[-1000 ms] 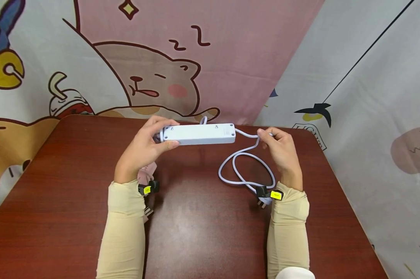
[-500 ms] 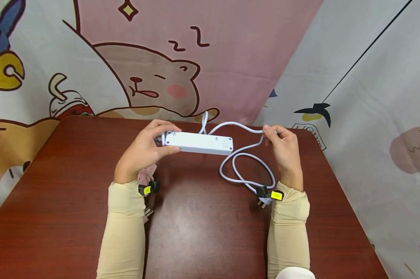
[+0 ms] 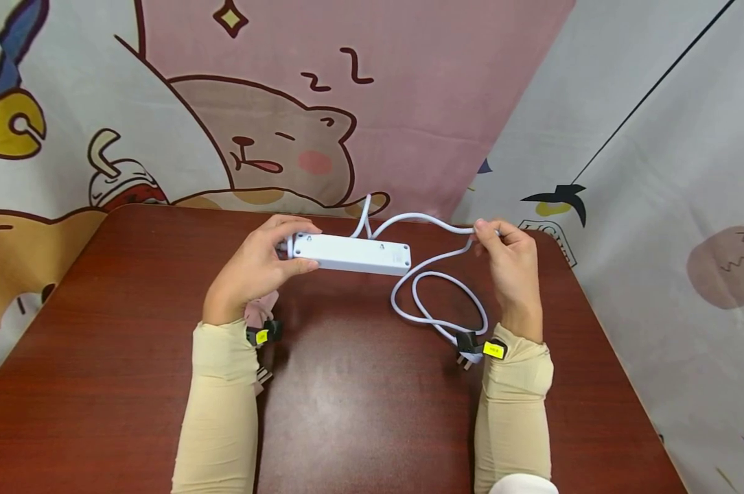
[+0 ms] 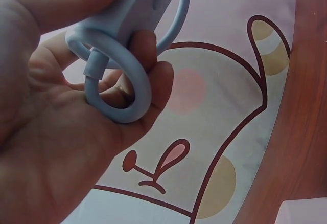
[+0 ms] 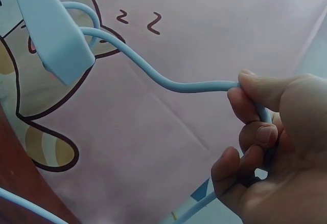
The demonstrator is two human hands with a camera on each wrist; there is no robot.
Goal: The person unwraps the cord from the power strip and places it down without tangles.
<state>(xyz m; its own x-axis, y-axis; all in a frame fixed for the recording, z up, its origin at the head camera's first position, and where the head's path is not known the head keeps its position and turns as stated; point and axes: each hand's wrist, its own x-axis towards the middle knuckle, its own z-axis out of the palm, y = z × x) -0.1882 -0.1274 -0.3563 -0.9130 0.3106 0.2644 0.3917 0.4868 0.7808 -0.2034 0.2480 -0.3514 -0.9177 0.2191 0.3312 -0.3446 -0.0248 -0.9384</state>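
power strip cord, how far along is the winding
Done: about one turn of white cord loops the power strip, held up by the left hand. In hand: the right hand pinches the next stretch. Left: a loose loop and the plug lie on the table.

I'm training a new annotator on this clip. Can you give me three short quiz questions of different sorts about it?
1. True or false: the power strip lies flat on the table.
2. Which hand pinches the cord? A) left B) right
3. Fill in: the plug lies beside the right ____.

Key: 1 false, the left hand holds it up. 2 B, the right hand. 3 wrist.
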